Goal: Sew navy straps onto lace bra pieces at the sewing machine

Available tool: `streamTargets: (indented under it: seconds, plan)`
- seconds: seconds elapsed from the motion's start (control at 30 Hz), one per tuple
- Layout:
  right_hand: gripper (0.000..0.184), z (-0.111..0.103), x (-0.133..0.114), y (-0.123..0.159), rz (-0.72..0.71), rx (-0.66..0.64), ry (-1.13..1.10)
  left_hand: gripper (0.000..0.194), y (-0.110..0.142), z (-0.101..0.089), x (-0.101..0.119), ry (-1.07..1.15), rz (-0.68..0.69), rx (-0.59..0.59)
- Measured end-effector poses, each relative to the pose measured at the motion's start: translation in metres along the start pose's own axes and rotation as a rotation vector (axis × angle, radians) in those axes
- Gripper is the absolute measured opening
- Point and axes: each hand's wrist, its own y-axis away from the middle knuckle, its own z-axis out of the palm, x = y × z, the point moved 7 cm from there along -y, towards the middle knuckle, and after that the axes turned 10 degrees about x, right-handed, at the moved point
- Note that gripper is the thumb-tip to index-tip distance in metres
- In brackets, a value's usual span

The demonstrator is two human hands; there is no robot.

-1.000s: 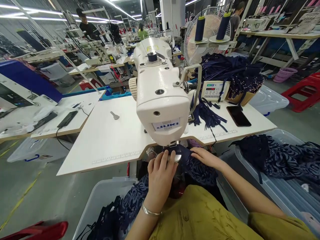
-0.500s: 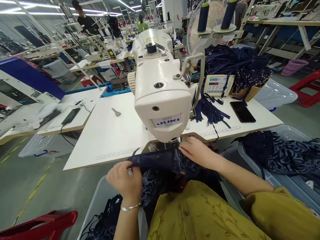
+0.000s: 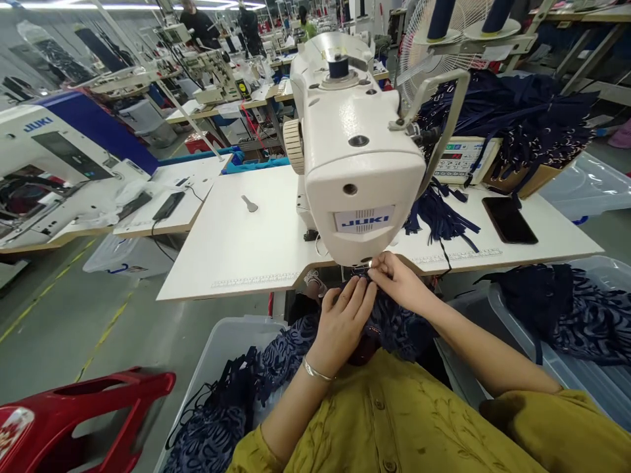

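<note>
A white sewing machine (image 3: 365, 164) stands before me, its head hiding most of the stitching spot. Below that head, a navy patterned garment (image 3: 401, 322) hangs over the table's front edge toward my lap. My left hand (image 3: 345, 322) lies on the cloth just in front of the needle area, fingers stretched out and thumb apart. Close beside it, my right hand (image 3: 397, 279) pinches the cloth at the right of the needle area; its fingertips are bunched together. The exact edge under the fingers is too small to make out.
Clear plastic bins with navy garments (image 3: 211, 433) stand at lower left and right. On the table (image 3: 236, 243) are a small metal piece (image 3: 250, 203), a phone (image 3: 510, 220) and navy straps (image 3: 444, 213). A red stool (image 3: 89, 414) is at lower left. People are in the background.
My left hand has let go of the navy band it held out to the left and moved right, up to the needle area. The right hand stays near the needle. The view has shifted left.
</note>
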Motion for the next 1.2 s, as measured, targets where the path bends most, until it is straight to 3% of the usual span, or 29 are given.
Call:
streamTargets:
  seconds: [0.1,0.27,0.43,0.83,1.2]
  plan:
    - [0.017,0.003,0.013,-0.004,0.069,-0.028,-0.135,0.051,0.000,-0.003,-0.005,0.000,-0.059,-0.025]
    - [0.013,-0.004,0.002,-0.013,-0.069,0.036,0.028,0.051,0.002,-0.006,-0.017,0.026,-0.118,-0.028]
    - [0.008,-0.006,-0.006,-0.015,-0.143,0.091,0.126,0.050,0.002,-0.003,-0.024,0.022,-0.115,-0.029]
    - [0.007,-0.007,-0.004,-0.014,-0.127,0.101,0.129,0.047,-0.002,-0.002,-0.029,0.064,-0.072,-0.067]
    - [0.010,-0.006,-0.003,-0.014,-0.133,0.096,0.089,0.048,-0.002,-0.006,-0.029,0.040,-0.070,-0.020]
